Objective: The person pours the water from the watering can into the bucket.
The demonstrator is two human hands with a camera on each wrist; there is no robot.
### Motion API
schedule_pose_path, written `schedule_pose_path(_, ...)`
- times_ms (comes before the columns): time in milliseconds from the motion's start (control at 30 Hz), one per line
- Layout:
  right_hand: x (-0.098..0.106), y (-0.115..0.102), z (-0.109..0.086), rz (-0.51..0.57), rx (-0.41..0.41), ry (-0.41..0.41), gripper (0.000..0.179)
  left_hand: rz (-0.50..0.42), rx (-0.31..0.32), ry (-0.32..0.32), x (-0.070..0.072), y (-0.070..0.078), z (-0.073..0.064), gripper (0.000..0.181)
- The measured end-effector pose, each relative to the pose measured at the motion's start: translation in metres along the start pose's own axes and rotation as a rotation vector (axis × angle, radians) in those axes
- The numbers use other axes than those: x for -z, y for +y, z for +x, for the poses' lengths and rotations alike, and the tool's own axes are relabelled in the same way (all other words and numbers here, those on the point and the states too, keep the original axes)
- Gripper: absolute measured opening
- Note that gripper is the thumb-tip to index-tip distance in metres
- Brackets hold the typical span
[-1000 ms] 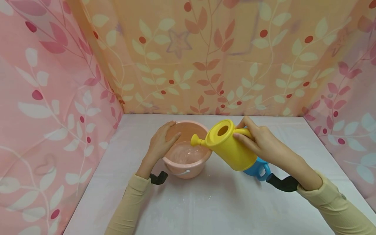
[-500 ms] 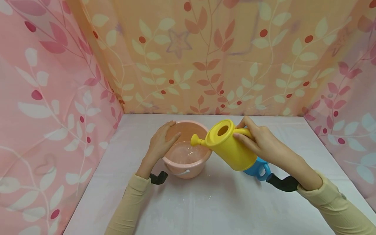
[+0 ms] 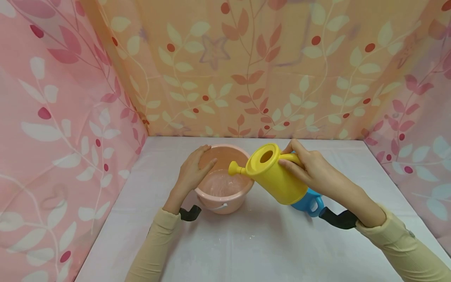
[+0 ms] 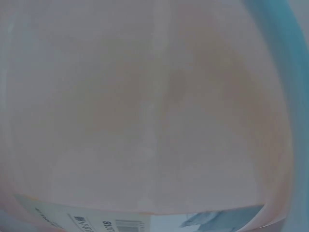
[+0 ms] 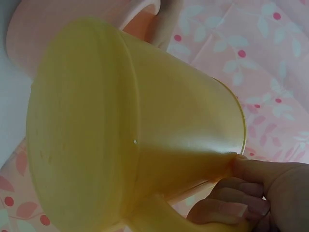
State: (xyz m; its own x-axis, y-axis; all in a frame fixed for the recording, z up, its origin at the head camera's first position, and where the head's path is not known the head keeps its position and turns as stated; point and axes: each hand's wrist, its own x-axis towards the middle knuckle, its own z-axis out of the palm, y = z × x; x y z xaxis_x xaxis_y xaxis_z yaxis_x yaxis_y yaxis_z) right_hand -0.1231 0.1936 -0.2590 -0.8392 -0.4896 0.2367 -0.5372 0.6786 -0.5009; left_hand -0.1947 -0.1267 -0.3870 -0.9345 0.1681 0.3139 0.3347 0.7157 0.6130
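A pink bucket (image 3: 230,203) with shallow water inside stands mid-table. My left hand (image 3: 193,171) grips its left rim, thumb over the inner side and fingers along the outside. The bucket's wall (image 4: 145,121) fills the left wrist view, a printed label below. With my right hand (image 3: 315,166) I hold a yellow watering can (image 3: 280,182) by its handle, raised and tilted left. Its spout's rose (image 3: 234,168) hangs over the bucket's right part. In the right wrist view the fingers (image 5: 227,208) curl round the handle, and the can's base faces the camera.
A blue vessel with a looped handle (image 3: 314,206) stands behind the watering can, mostly hidden by it. Water drops dot the white tabletop (image 3: 243,254) near the front. Floral cloth walls (image 3: 246,78) enclose the back and both sides.
Splashes and glints on the bucket's water have faded. Both hands and the tilted watering can have hardly moved.
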Motion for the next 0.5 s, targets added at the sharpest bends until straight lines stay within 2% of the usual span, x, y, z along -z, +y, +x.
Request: schedule_pose_path(500, 0.0003, -0.0020, 0.0021, -0.003, -0.010, -0.010, 0.021, -0.002, 0.002, -0.005, -0.0007, -0.0020, 0.0004, 0.058)
